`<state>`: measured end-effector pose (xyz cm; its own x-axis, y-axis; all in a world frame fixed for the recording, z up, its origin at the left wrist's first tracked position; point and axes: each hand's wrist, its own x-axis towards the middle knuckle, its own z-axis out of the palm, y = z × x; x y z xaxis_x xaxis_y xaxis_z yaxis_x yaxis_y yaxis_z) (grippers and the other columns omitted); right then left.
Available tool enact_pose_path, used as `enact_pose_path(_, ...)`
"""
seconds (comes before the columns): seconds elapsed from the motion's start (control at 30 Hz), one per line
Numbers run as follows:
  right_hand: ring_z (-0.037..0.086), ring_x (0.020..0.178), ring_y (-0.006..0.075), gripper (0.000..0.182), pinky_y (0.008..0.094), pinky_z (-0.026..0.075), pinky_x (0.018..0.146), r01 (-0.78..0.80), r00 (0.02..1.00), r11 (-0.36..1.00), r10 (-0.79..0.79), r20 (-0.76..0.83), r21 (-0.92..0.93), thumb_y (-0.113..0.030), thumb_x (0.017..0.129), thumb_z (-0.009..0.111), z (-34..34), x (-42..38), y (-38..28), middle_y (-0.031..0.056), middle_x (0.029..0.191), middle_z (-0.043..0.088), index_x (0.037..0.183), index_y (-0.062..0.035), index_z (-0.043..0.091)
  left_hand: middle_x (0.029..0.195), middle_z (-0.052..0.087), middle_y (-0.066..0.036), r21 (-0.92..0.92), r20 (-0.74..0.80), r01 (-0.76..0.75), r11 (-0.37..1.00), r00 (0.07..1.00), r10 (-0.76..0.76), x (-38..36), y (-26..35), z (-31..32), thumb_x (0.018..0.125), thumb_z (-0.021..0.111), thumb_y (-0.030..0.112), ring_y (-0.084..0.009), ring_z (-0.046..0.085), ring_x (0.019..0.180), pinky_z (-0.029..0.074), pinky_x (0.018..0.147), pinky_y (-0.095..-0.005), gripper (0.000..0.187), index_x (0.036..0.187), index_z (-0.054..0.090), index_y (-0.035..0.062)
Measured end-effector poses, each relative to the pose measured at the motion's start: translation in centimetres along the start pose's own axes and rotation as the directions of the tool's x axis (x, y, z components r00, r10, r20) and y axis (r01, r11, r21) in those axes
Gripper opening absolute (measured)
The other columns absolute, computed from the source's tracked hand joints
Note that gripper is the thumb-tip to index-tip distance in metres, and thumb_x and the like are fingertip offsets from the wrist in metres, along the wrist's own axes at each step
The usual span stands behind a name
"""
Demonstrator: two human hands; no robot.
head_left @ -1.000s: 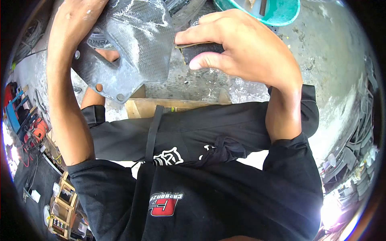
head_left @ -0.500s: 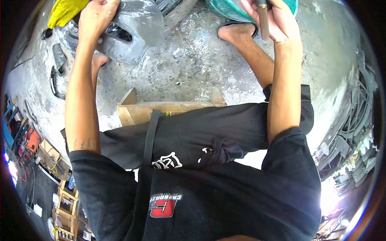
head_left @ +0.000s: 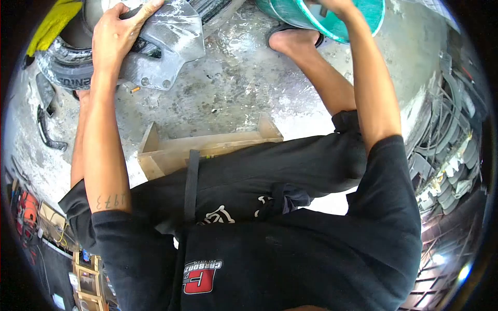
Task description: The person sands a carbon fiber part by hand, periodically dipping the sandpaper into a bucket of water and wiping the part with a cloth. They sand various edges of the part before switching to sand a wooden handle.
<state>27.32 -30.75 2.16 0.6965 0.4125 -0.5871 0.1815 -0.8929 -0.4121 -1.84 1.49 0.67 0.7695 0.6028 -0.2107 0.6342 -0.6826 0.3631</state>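
At the upper left, my left hand [head_left: 116,36] grips a grey, dusty moulded panel [head_left: 179,33] with a cutout and two small round marks near its lower edge. The panel rests over a black tyre [head_left: 70,67]. My right hand [head_left: 337,6], partly cut off by the top edge, is at the mouth of a green bucket [head_left: 306,20]. Its fingers are closed on a narrow, flat strip [head_left: 323,10], whose exact kind I cannot make out. The ends of the right fingers are out of view.
A yellow cloth [head_left: 54,26] hangs at the upper left. A low wooden stool [head_left: 207,142] stands by my legs on the stained concrete floor [head_left: 228,93]. Black curved parts [head_left: 46,124] lie at left; grey parts [head_left: 451,155] are piled at right.
My right hand has turned over and moved up into the bucket's mouth with the strip. The panel, still under my left hand, appears slightly shifted and tilted, showing more of the tyre.
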Motion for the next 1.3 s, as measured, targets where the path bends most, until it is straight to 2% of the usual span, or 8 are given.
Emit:
enact_pose_path(0.07,0.074,0.088,0.0305,0.042,0.0436,0.058,0.079,0.352,0.928,0.712,-0.348,0.129,-0.607,-0.032,0.08,0.08,3.0,6.9,6.9,0.019,0.095,0.076,0.113,-0.0053,0.077,0.101,0.072,-0.028,-0.036,0.003,-0.002,0.999,1.0,0.002,-0.2,0.2,0.1,0.073,0.068,0.084,-0.0417,0.069,0.102,0.052,0.091,-0.0452,0.094,0.1,0.07,-0.0067)
enact_pose_path(0.1,0.073,0.099,0.0348,0.041,0.0446,0.055,0.092,0.179,0.984,0.785,-0.129,0.127,-0.593,-0.034,0.08,0.077,4.3,7.2,6.4,0.0203,0.103,0.076,0.109,-0.0058,0.078,0.104,0.072,-0.029,-0.031,-0.082,-0.018,0.999,0.996,0.015,-0.1,-0.5,0.9,0.073,0.067,0.085,-0.0418,0.069,0.106,0.052,0.092,-0.0453,0.096,0.106,0.072,-0.0056)
enact_pose_path(0.2,0.072,0.099,0.0367,0.031,0.0454,0.056,0.088,0.284,0.958,0.749,-0.244,0.149,-0.599,-0.026,0.081,0.075,3.9,6.0,5.3,0.0226,0.105,0.074,0.108,-0.0099,0.078,0.11,0.071,-0.031,-0.032,0.152,0.072,0.997,0.986,-0.067,-0.1,0.6,-0.8,0.071,0.068,0.086,-0.042,0.068,0.111,0.051,0.096,-0.0458,0.101,0.117,0.071,-0.0045)
enact_pose_path(0.3,0.073,0.087,0.0356,0.027,0.0442,0.056,0.079,0.319,0.807,0.843,-0.481,-0.342,-0.433,-0.019,0.083,0.075,2.2,0.4,1.7,0.0211,0.094,0.074,0.107,-0.0069,0.077,0.112,0.071,-0.032,0.04,-0.012,0.032,0.999,0.999,-0.032,-0.7,0.7,0.1,0.069,0.069,0.087,-0.0428,0.067,0.113,0.05,0.098,-0.0466,0.105,0.122,0.07,-0.0042)
enact_pose_path(0.4,0.065,0.064,0.0125,0.02,0.0281,0.05,0.06,0.214,0.892,0.96,-0.118,-0.437,0.178,-0.008,0.091,0.072,0.9,-8.3,-5.1,0.0049,0.07,0.067,0.109,-0.0003,0.074,0.115,0.07,-0.032,0.03,-0.098,0.028,0.999,0.995,-0.025,-1.1,1.0,0.4,0.066,0.07,0.088,-0.0431,0.067,0.114,0.05,0.1,-0.0472,0.11,0.123,0.069,-0.0062)
enact_pose_path(0.53,0.068,0.088,0.0231,0.026,0.0361,0.054,0.078,0.558,0.795,0.821,-0.486,-0.363,0.124,-0.015,0.083,0.081,7.4,-14.3,-7.3,0.0083,0.09,0.072,0.108,-0.0121,0.079,0.121,0.069,-0.032,0.102,0.182,0.075,0.992,0.979,-0.093,-0.2,2.1,-1.3,0.065,0.068,0.09,-0.0417,0.066,0.119,0.048,0.105,-0.0464,0.117,0.127,0.066,-0.0095)
enact_pose_path(0.6,0.068,0.092,0.0285,0.031,0.039,0.056,0.084,0.616,0.765,0.786,-0.583,-0.273,0.048,-0.014,0.08,0.083,10.9,-15.4,-8.3,0.0104,0.094,0.07,0.11,-0.016,0.08,0.12,0.069,-0.033,0.056,0.024,0.049,0.997,0.998,-0.05,-0.3,1.4,-0.1,0.065,0.067,0.09,-0.0418,0.066,0.118,0.048,0.104,-0.0464,0.117,0.126,0.066,-0.0099)
enact_pose_path(1.3,0.059,0.095,0.034,0.057,0.0436,0.052,0.074,0.643,0.731,0.749,-0.663,-0.164,-0.159,0.002,0.077,0.067,15.4,-14.7,-10.0,0.0141,0.095,0.053,0.133,-0.0116,0.067,0.124,0.066,-0.035,0.015,0.059,0.098,0.995,0.993,-0.099,-0.4,1.7,0.2,0.062,0.073,0.087,-0.0412,0.064,0.122,0.048,0.106,-0.0442,0.121,0.128,0.063,-0.0133)
